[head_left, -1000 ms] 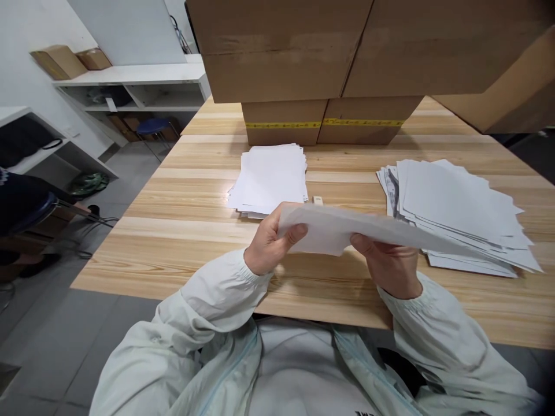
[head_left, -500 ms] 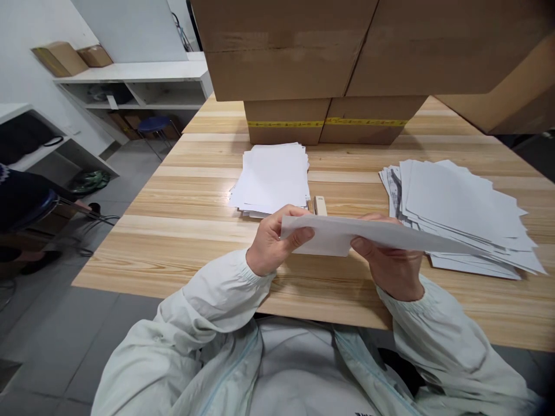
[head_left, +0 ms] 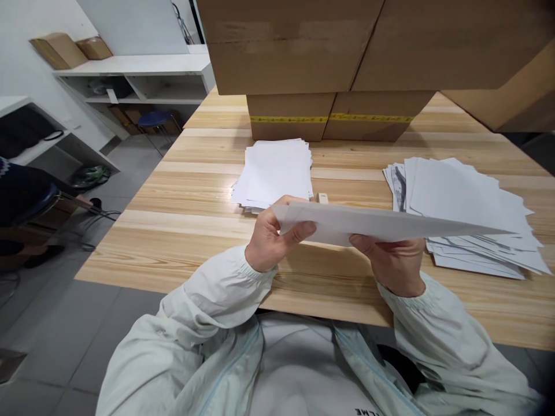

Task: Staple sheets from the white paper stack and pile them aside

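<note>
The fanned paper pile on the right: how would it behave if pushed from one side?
The right pile would probably slide apart, not move as a block: its sheets already lie fanned and skewed. Single sheets look thin, so edges would likely buckle. The smooth wooden table probably offers little grip.

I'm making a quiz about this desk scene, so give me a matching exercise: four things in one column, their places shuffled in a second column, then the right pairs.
Things:
1. held sheets
2. neat paper stack
3. fanned paper pile
4. cardboard boxes

Places:
A. far side of the table, marked with yellow tape
B. table's right side, spread loosely
C. between the left hand and right hand, off the table
D. table's middle, before the boxes

Pairs: 1-C, 2-D, 3-B, 4-A
</note>
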`<action>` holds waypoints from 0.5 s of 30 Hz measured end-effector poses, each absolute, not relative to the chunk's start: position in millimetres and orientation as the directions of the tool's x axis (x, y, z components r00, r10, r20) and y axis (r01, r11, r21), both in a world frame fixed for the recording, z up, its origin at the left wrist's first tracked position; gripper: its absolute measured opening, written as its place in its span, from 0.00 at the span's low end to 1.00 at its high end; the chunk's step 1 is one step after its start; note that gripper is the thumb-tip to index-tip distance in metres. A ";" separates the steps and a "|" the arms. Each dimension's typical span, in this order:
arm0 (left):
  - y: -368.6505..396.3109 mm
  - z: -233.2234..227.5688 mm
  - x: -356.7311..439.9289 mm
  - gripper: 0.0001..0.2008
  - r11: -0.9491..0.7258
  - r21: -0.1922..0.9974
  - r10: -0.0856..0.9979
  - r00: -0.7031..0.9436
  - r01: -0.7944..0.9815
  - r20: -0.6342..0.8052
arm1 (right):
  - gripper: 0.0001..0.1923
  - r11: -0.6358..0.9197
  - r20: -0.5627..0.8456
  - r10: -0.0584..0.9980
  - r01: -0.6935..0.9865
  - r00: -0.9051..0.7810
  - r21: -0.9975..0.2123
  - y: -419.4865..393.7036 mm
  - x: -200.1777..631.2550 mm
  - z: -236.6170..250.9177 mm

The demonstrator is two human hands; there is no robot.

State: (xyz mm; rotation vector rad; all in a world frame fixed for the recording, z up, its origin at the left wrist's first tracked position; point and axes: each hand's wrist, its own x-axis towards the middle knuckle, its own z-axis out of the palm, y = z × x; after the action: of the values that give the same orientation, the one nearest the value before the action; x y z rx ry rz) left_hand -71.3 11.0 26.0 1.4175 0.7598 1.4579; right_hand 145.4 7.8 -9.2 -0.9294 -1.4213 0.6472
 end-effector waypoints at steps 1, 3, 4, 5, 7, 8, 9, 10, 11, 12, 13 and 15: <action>10.9 26.1 -72.0 0.14 -0.366 0.910 0.909 0.133 -0.195 0.394 | 0.07 0.522 0.533 0.845 0.137 0.053 -0.842 8.7 145.2 -7.7; 10.8 26.2 -72.8 0.15 -0.337 0.917 0.909 0.181 -0.215 0.377 | 0.08 0.557 0.557 0.830 0.086 -0.021 -0.826 10.3 144.4 -3.9; 10.8 26.1 -73.0 0.16 -0.325 0.916 0.908 0.194 -0.234 0.371 | 0.09 0.576 0.574 0.817 0.064 -0.051 -0.815 11.0 143.8 -2.1; 10.9 26.1 -73.0 0.17 -0.317 0.914 0.907 0.202 -0.253 0.371 | 0.10 0.590 0.586 0.807 0.051 -0.074 -0.806 11.6 143.3 -0.6; 11.1 26.0 -72.5 0.17 -0.317 0.907 0.902 0.207 -0.279 0.379 | 0.11 0.594 0.588 0.803 0.062 -0.094 -0.802 12.4 142.9 0.6; 11.0 25.9 -72.0 0.17 -0.317 0.905 0.900 0.210 -0.285 0.381 | 0.11 0.588 0.582 0.808 0.076 -0.093 -0.805 12.5 143.1 0.1; 10.9 25.8 -71.5 0.16 -0.314 0.904 0.901 0.210 -0.290 0.381 | 0.10 0.580 0.573 0.814 0.091 -0.089 -0.810 12.4 143.6 -0.9; 10.5 25.7 -70.9 0.15 -0.311 0.906 0.903 0.208 -0.289 0.376 | 0.09 0.575 0.568 0.818 0.102 -0.084 -0.812 12.1 144.3 -2.4; 10.0 25.6 -70.3 0.14 -0.309 0.908 0.906 0.202 -0.283 0.371 | 0.08 0.566 0.561 0.824 0.112 -0.078 -0.816 11.7 145.2 -4.0; 9.4 25.6 -69.7 0.13 -0.309 0.911 0.911 0.191 -0.272 0.366 | 0.07 0.556 0.551 0.831 0.123 -0.069 -0.822 11.1 146.1 -5.8; 8.8 25.5 -69.0 0.13 -0.310 0.915 0.916 0.177 -0.257 0.360 | 0.06 0.545 0.542 0.838 0.132 -0.059 -0.828 10.5 146.9 -7.3; 7.7 25.6 -67.9 0.13 -0.317 0.921 0.923 0.149 -0.225 0.354 | 0.06 0.518 0.519 0.854 0.143 -0.033 -0.843 9.4 148.1 -9.3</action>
State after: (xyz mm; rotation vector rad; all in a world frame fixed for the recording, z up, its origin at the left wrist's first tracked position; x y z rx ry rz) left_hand -67.9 7.7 25.6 1.3827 0.7400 1.3946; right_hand 148.1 9.4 -9.3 -0.8965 -1.5196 0.7158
